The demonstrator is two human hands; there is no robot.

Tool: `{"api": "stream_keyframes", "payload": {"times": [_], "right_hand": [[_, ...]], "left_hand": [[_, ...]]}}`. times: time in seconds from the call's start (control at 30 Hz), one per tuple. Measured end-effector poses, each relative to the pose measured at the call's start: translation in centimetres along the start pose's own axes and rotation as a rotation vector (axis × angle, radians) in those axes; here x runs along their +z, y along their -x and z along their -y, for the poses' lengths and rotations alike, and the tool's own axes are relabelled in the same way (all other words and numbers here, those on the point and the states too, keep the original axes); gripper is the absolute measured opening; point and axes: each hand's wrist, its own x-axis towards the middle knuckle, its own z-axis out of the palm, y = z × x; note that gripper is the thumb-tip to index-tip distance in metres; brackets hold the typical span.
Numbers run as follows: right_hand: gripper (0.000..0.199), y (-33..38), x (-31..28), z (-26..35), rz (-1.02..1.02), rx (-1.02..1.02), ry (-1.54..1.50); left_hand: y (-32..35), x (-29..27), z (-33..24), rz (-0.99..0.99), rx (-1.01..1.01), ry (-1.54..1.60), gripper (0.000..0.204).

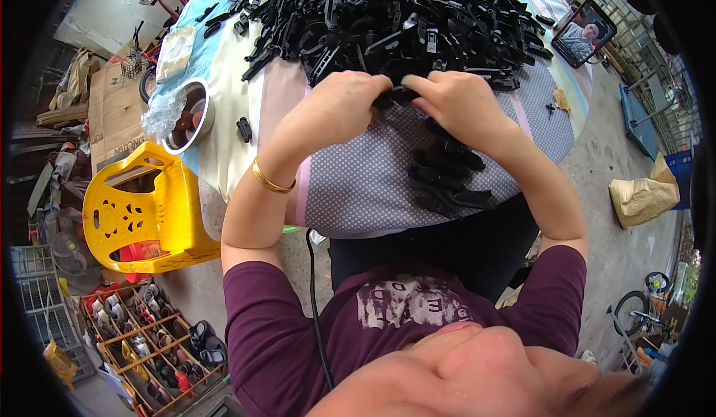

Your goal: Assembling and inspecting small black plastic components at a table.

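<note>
Chin (477, 365) nearest camera, purple shirt (272, 342) next. Over left, yellow chair (177, 208), then metal bowl (207, 111) on tablecloth (350, 193). Left hand (343, 107): fingertips and thumb pinched, apparently on small black part (404, 95). Right hand (466, 104) comes in close, pinching there too; one piece or two, can't tell. Part sits between both sets of fingertips, neither hand clearly nearer; long axis seemingly side to side, blur hiding detail. Big black heap (403, 22) just beyond fingers; loose cluster (447, 167) on near side, below right hand. Phone (585, 35) far right.
</note>
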Motion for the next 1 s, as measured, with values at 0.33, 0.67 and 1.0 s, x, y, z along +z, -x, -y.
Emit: {"api": "stream_keyframes", "payload": {"times": [0.33,0.67,1.0], "right_hand": [[0.029,-1.1,0.0,0.0,0.111,0.127,0.024],[0.025,-1.0,-2.0,-1.5,-0.251,0.143,-1.037],[0.032,-0.8,-1.1,-1.2,-0.311,-0.05,-0.532]], "left_hand": [[-0.6,-1.2,0.5,-0.177,-0.245,0.226,0.037],[-1.7,0.9,-0.7,-0.08,-0.381,1.185,0.031],[-1.5,0.8,-0.7,-0.009,-0.338,1.43,0.03]]}}
